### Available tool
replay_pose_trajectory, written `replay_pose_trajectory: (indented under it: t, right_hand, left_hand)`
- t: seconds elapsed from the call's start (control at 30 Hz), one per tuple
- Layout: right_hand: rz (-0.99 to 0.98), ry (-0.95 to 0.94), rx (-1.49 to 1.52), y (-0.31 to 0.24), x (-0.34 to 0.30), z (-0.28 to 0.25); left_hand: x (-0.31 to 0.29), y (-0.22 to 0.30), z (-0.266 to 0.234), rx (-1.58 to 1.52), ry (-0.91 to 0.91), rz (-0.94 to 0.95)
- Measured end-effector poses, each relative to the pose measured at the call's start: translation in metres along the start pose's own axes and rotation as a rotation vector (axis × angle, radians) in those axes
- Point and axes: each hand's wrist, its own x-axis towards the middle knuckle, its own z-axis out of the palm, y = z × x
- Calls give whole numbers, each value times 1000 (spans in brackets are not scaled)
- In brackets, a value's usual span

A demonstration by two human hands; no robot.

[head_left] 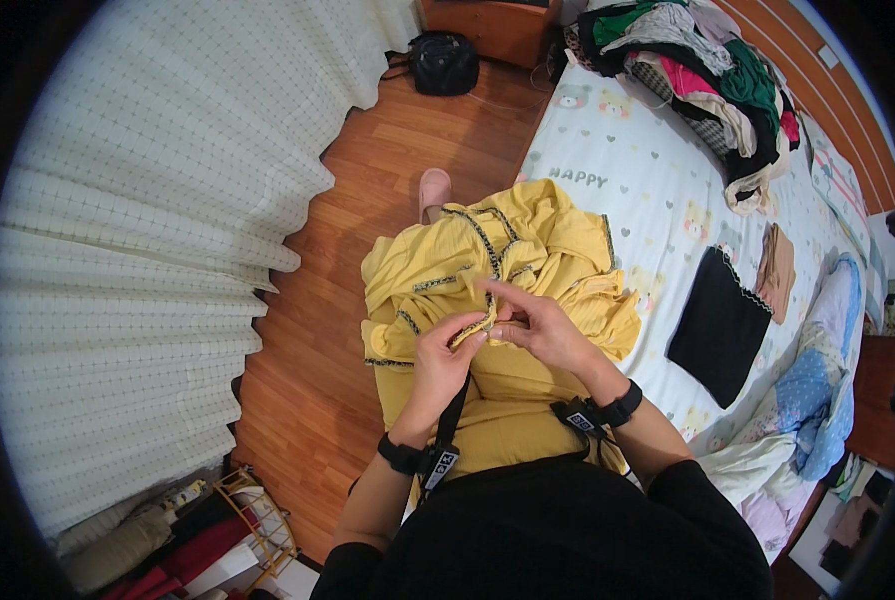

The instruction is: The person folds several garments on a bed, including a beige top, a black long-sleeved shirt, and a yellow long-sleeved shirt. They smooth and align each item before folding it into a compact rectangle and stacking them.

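Yellow garment (535, 232), its trim (485, 240) in the pinch of both hands (545, 330) (gripped bit partly behind fingers (461, 322))

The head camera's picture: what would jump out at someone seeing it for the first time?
First, a bright yellow garment sprawls across the centre, its dark-patterned trim pinched between the left hand and right hand. Next, a heap of mixed clothes sits on the bed, upper right, while a pale curtain fills the left side.

A big messy clothes pile (702, 75) sits at the bed's (627, 205) far edge, with a black garment (719, 335) and a tan cloth (776, 272) toward its right edge.
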Motion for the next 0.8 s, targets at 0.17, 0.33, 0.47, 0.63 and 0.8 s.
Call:
replay_pose_trajectory:
  t: [0.17,0.33,0.47,0.63,0.8]
  right_hand:
    - [16,18,-13,5,3,0]
    - [-156,179,-288,7,2,8]
    - [-254,237,-356,3,3,11]
    - [-396,267,-531,1,4,6]
    - [-533,283,-740,5,8,3]
  left_hand:
    - [2,7,5,120,44,-20]
    - [8,14,10,253,115,0]
    - [16,17,12,168,177,66]
    - [18,16,11,193,139,58]
    - [20,9,9,235,38,16]
